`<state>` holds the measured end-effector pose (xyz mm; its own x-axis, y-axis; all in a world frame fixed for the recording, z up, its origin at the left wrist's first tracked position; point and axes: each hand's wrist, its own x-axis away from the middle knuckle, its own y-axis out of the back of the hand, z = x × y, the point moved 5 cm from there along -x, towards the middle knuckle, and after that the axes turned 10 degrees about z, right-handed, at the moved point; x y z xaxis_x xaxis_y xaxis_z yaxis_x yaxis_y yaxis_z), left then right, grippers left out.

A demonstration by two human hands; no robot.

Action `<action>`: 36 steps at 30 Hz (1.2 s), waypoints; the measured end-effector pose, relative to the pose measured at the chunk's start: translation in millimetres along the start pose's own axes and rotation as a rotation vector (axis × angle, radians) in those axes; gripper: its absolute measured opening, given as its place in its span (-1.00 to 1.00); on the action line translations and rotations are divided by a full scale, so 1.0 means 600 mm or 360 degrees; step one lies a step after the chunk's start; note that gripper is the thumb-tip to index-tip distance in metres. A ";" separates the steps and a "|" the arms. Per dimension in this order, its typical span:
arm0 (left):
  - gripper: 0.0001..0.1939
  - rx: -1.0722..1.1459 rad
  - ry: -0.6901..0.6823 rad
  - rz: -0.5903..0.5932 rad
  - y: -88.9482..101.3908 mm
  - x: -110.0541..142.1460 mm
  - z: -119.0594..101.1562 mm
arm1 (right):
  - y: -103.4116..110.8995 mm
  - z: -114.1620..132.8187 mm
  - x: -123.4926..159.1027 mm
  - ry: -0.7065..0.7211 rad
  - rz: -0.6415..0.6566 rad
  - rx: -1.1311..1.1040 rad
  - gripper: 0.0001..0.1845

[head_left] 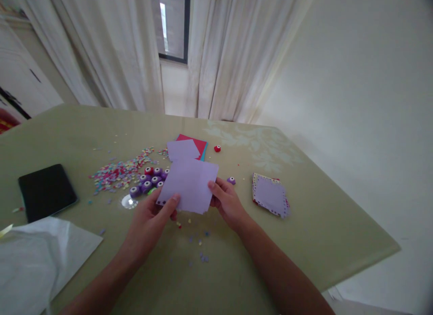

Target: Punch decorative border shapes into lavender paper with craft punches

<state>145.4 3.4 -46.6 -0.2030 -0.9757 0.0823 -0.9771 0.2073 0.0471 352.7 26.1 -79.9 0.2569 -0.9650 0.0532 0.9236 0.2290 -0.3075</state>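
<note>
Both my hands hold a square of lilac paper [191, 182] above the table. My left hand [152, 218] pinches its lower left corner, thumb on top, beside a few punched holes. On the right edge, my right hand [228, 202] grips it between thumb and fingers. Just beyond my left hand sit several small craft punches [145, 186], mostly purple, partly hidden by the paper. A lone purple punch [231, 180] stands by my right hand. Behind the held sheet lie another lilac sheet [182, 149] and a red sheet [199, 145].
A stack of papers with punched borders [269, 195] lies to the right. Paper confetti [118, 175] is heaped at left, near a black tablet [47, 191] and a white sheet or bag [43, 261]. A red punch [217, 148] stands farther back. Curtains [230, 57] hang behind the table.
</note>
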 end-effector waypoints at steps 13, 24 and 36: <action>-0.58 0.0110 0.0167 0.0122 -0.025 0.006 0.031 | -0.028 -0.004 0.002 0.0147 0.0018 -0.0023 -0.46; -0.65 -0.0046 0.0012 -0.0099 -0.004 -0.002 0.007 | -0.047 -0.006 0.011 -0.0061 0.0205 0.0074 -0.30; -0.66 0.0011 0.0028 -0.0121 -0.001 -0.002 0.007 | -0.047 -0.005 0.012 -0.0004 0.0142 0.0147 -0.34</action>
<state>145.7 4.3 -50.9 -0.1274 -0.9872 0.0963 -0.9901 0.1324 0.0473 327.7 12.1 -73.4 0.3401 -0.9399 0.0316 0.9192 0.3251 -0.2224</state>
